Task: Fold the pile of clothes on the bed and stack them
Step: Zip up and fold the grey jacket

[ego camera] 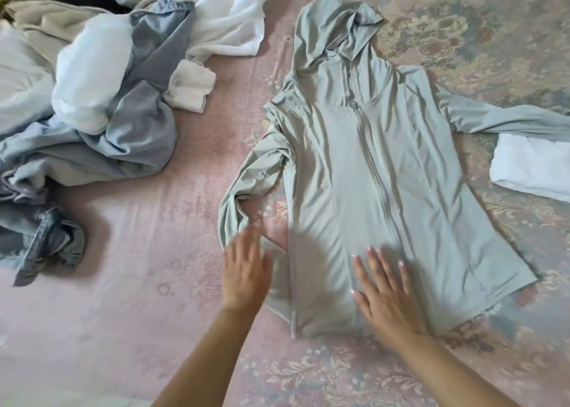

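A pale grey-green zip hoodie (pixel 370 166) lies spread flat on the bed, front up, hood pointing away from me. Its left sleeve curls down beside the body; its right sleeve stretches out to the right edge. My right hand (pixel 382 292) lies flat on the hoodie's lower hem, fingers straight. My left hand (pixel 245 274) is flat with fingers straight at the hoodie's lower left edge near the sleeve cuff, slightly blurred. An unfolded pile of clothes (pixel 92 98) sits at the upper left, with white, beige, grey-blue and denim pieces.
The bed has a pink floral cover (pixel 154 283). A folded white garment (pixel 533 166) lies at the right edge under the hoodie's sleeve. A white cloth (pixel 234 18) spreads at the top, and rolled white socks (pixel 191 85) lie beside the pile.
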The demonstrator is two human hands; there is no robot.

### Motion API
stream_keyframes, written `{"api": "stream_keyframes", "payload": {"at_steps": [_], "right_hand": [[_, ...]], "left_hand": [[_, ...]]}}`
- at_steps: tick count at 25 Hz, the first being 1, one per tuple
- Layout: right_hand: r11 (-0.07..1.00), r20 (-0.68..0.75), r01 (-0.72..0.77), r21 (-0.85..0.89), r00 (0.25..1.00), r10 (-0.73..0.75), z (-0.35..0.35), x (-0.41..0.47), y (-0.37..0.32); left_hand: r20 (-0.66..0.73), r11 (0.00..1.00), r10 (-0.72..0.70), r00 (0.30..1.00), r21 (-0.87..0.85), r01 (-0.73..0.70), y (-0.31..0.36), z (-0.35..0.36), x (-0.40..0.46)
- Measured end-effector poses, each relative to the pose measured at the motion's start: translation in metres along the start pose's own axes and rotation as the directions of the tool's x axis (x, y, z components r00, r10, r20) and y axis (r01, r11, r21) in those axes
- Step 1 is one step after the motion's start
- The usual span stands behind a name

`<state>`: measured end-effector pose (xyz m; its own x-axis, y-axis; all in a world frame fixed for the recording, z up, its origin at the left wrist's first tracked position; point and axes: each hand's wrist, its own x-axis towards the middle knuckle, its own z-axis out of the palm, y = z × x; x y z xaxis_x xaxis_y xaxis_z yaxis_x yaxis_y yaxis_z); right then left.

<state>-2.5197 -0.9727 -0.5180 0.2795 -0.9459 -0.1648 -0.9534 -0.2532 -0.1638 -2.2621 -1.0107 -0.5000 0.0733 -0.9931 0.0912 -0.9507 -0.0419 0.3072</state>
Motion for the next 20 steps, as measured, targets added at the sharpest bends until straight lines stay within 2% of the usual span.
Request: {"api": "stream_keyframes", "payload": {"at_steps": [1,2,3,4,5,7,9,11,12,13,14,15,16,17,18,19,20], "right_hand": [[0.999,-0.014,0.040,0.028,0.999,-0.039,-0.005,0.015,-0.023],[0.996,-0.035,0.071,0.046,0.997,-0.070,-0.007,0.029,-0.046],[0.995,-0.029,0.078,0.066,0.997,-0.076,-0.009,0.040,-0.067],[0.994,0.014,0.052,0.093,0.998,-0.054,-0.011,0.049,-0.086],[0.989,0.088,-0.003,0.146,0.996,-0.010,-0.013,0.057,-0.104],[0.956,0.247,-0.181,0.231,0.961,0.123,-0.014,0.073,-0.137],[0.926,0.330,-0.310,0.217,0.916,0.229,-0.012,0.087,-0.162],[0.930,0.390,-0.297,0.218,0.900,0.196,-0.016,0.095,-0.185],[0.928,0.403,-0.279,0.247,0.901,0.163,-0.019,0.095,-0.195],[0.888,0.415,-0.305,0.345,0.898,0.147,-0.023,0.094,-0.207],[0.778,0.445,-0.385,0.497,0.883,0.153,-0.030,0.092,-0.219],[0.595,0.509,-0.495,0.634,0.845,0.161,-0.037,0.088,-0.231],[0.400,0.571,-0.587,0.704,0.803,0.173,-0.045,0.083,-0.243],[0.208,0.626,-0.654,0.727,0.756,0.191,-0.053,0.079,-0.252],[0.002,0.693,-0.706,0.708,0.695,0.194,-0.060,0.074,-0.260],[-0.240,0.760,-0.722,0.649,0.633,0.149,-0.065,0.069,-0.266],[-0.456,0.805,-0.700,0.549,0.590,0.063,-0.072,0.063,-0.271]], "left_hand": [[-0.013,0.939,-0.324,0.946,-0.130,0.320,-0.008,-0.005,0.019],[0.115,0.762,-0.590,0.799,-0.249,0.598,-0.018,-0.011,0.033],[0.285,0.566,-0.711,0.643,-0.310,0.764,-0.027,-0.015,0.043],[0.452,0.433,-0.718,0.529,-0.304,0.848,-0.035,-0.017,0.046],[0.561,0.394,-0.673,0.483,-0.281,0.875,-0.043,-0.018,0.045],[0.652,0.344,-0.607,0.454,-0.299,0.890,-0.047,-0.029,0.038],[0.626,0.261,-0.598,0.500,-0.437,0.860,-0.054,-0.041,0.031],[0.614,0.140,-0.588,0.526,-0.563,0.815,-0.068,-0.055,0.033],[0.611,0.126,-0.577,0.542,-0.589,0.799,-0.077,-0.062,0.037],[0.591,0.162,-0.570,0.571,-0.600,0.783,-0.087,-0.070,0.043],[0.561,0.211,-0.567,0.603,-0.609,0.765,-0.097,-0.078,0.049],[0.539,0.245,-0.569,0.622,-0.611,0.753,-0.105,-0.085,0.053],[0.549,0.232,-0.566,0.616,-0.610,0.757,-0.111,-0.091,0.056],[0.611,0.176,-0.544,0.575,-0.587,0.790,-0.113,-0.097,0.057],[0.708,0.114,-0.498,0.501,-0.519,0.847,-0.113,-0.103,0.054],[0.805,0.079,-0.439,0.400,-0.409,0.909,-0.112,-0.109,0.048],[0.878,0.084,-0.375,0.298,-0.288,0.954,-0.112,-0.115,0.038]]}}
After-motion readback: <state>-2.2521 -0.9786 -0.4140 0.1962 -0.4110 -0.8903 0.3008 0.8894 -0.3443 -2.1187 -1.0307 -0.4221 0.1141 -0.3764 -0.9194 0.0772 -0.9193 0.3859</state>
